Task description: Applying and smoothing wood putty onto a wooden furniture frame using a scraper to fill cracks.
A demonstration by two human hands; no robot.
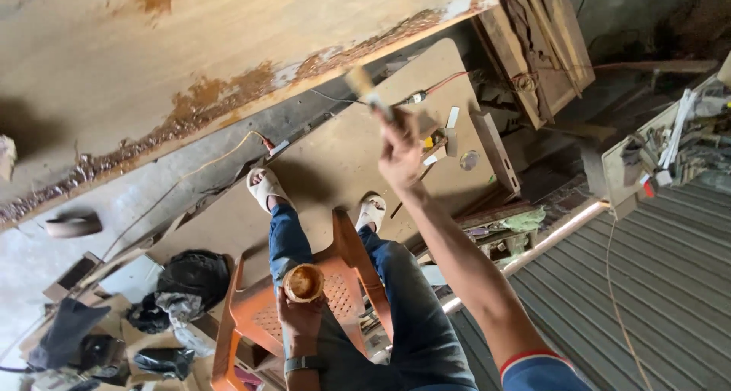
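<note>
At lower centre, the left hand (299, 320) gripped a small round cup (304, 283) of brown liquid above the orange plastic chair (251, 322). Higher, the right hand (400, 151) clasped a paintbrush (367, 90), its long axis slanting, bristles pointing upper left toward the stained wooden board (190, 48).

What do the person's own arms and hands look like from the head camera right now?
Both hands are bare, no gloves. The right hand is on a bare forearm; near the shoulder shows a short blue sleeve edged with red and white bands. The left hand has a dark wristwatch on its wrist, forearm bare.
</note>
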